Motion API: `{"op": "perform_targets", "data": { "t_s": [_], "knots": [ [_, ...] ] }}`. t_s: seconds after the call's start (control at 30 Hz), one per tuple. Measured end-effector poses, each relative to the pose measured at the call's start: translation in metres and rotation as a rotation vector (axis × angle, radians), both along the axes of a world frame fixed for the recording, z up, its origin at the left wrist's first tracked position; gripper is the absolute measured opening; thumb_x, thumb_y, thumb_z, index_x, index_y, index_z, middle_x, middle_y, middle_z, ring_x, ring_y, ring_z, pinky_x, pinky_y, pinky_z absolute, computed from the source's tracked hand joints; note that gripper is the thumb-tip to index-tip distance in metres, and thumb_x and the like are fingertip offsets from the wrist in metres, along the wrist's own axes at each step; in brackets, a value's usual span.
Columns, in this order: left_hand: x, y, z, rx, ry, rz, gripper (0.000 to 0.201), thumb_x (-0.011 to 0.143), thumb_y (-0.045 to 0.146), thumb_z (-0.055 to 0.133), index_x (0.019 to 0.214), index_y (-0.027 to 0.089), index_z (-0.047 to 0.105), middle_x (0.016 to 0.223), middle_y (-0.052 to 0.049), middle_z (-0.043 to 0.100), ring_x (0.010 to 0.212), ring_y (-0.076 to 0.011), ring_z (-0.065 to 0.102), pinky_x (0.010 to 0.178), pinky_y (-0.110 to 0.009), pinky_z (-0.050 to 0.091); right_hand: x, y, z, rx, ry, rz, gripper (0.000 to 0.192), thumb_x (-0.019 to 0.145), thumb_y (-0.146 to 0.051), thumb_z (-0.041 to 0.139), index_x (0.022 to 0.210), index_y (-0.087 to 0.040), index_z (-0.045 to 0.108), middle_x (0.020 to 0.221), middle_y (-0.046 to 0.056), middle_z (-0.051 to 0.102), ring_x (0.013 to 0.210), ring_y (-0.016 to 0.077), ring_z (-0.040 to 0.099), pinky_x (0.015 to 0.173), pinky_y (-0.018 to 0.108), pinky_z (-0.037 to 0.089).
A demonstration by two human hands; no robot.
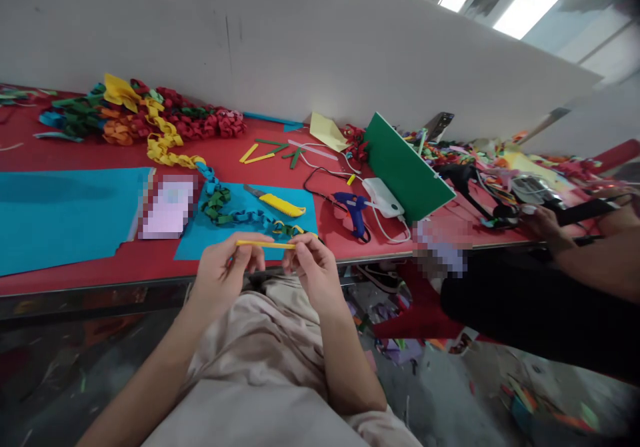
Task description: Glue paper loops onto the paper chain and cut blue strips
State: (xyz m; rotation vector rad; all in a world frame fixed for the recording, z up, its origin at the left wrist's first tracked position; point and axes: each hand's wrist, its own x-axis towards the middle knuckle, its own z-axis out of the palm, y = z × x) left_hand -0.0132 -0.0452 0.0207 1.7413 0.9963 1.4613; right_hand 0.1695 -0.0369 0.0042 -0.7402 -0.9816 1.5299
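We see the left hand [223, 268] and the right hand [309, 263] held just in front of the near edge of the red table [75, 270], above the lap. Between them runs a thin yellow paper strip [265, 244], lying level: the left thumb and fingers are pinched on its left end, and the right thumb and forefinger are clamped on its right end.

Just behind the strip, a paper chain [235, 215] of blue, green and yellow links lies on a blue paper sheet [300, 203] (its nearest yellow link sits close to the right fingertips). A yellow utility knife [277, 203] rests on the same sheet. To the right we find a blue glue gun [356, 211], a white power bank [383, 197] with its cable, and a green sheet [406, 167] propped at a tilt. A larger blue sheet [60, 210] covers the table's left side, and a heap of paper chains [140, 117] lies near the wall.

At the far right, another person's hand [547, 227] rests on the table edge.
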Motion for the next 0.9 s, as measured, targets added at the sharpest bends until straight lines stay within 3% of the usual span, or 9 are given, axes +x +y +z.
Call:
{"op": "perform_targets", "data": {
  "t_s": [0.07, 0.17, 0.33, 0.47, 0.6, 0.77, 0.9],
  "knots": [
    [0.000, -0.010, 0.001, 0.070, -0.008, -0.066, 0.029, 0.107, 0.036, 0.052, 0.119, 0.025, 0.077, 0.064, 0.002, 0.068, 0.052, -0.0097, 0.058, 0.050, -0.021, 0.045, -0.003, 0.002, 0.003, -0.075, 0.046, 0.010, 0.037, 0.083, -0.057, 0.081, 0.088, -0.023, 0.067, 0.065, -0.003, 0.064, 0.056, 0.0120, 0.057, 0.056, 0.026, 0.048],
    [0.003, -0.022, 0.002, 0.121, -0.074, -0.138, 0.029, 0.103, 0.024, 0.059, 0.127, 0.032, 0.074, 0.064, 0.004, 0.071, 0.047, -0.0093, 0.059, 0.046, -0.021, 0.045, -0.005, 0.003, 0.009, -0.147, 0.128, 0.079, 0.038, 0.077, -0.055, 0.087, 0.089, -0.023, 0.071, 0.066, -0.002, 0.066, 0.057, 0.0100, 0.059, 0.056, 0.021, 0.050],
    [0.004, -0.025, 0.002, 0.171, -0.033, -0.290, 0.019, 0.102, 0.027, 0.061, 0.113, 0.030, 0.076, 0.072, -0.001, 0.076, 0.059, -0.0153, 0.069, 0.058, -0.027, 0.055, -0.001, 0.004, 0.018, -0.243, 0.165, 0.145, 0.030, 0.077, -0.044, 0.089, 0.094, -0.021, 0.079, 0.076, -0.002, 0.069, 0.062, 0.0066, 0.060, 0.060, 0.017, 0.053],
    [0.000, -0.026, 0.005, 0.265, 0.211, -0.267, 0.021, 0.101, 0.018, 0.058, 0.110, 0.029, 0.073, 0.079, 0.000, 0.077, 0.067, -0.0144, 0.070, 0.065, -0.025, 0.055, 0.001, 0.005, 0.022, -0.279, 0.160, 0.087, 0.037, 0.073, -0.037, 0.092, 0.106, -0.023, 0.080, 0.077, -0.003, 0.069, 0.065, 0.0081, 0.058, 0.059, 0.018, 0.052],
    [-0.005, -0.029, 0.007, 0.324, 0.418, -0.207, 0.021, 0.100, 0.014, 0.058, 0.107, 0.027, 0.072, 0.083, 0.001, 0.077, 0.070, -0.0135, 0.071, 0.068, -0.025, 0.057, 0.002, 0.006, 0.020, -0.319, 0.147, 0.110, 0.033, 0.070, -0.044, 0.093, 0.087, -0.020, 0.078, 0.077, -0.001, 0.067, 0.064, 0.0085, 0.054, 0.057, 0.021, 0.049],
    [-0.013, -0.028, -0.007, 0.329, 0.625, -0.117, 0.017, 0.102, 0.016, 0.056, 0.108, 0.023, 0.070, 0.089, -0.002, 0.078, 0.074, -0.0163, 0.073, 0.068, -0.028, 0.057, 0.008, 0.000, 0.016, -0.198, 0.021, 0.078, 0.031, 0.082, -0.050, 0.084, 0.087, -0.021, 0.076, 0.049, -0.008, 0.049, 0.045, 0.0075, 0.038, 0.047, 0.022, 0.033],
    [-0.020, -0.023, -0.018, 0.391, 0.815, -0.061, 0.022, 0.100, 0.012, 0.055, 0.118, 0.018, 0.068, 0.104, -0.008, 0.080, 0.083, -0.0220, 0.076, 0.070, -0.033, 0.060, 0.013, -0.009, 0.018, -0.097, -0.017, 0.177, 0.045, 0.087, -0.066, 0.073, 0.088, -0.021, 0.076, 0.067, 0.003, 0.073, 0.056, 0.0150, 0.064, 0.054, 0.026, 0.042]
  ]
}}
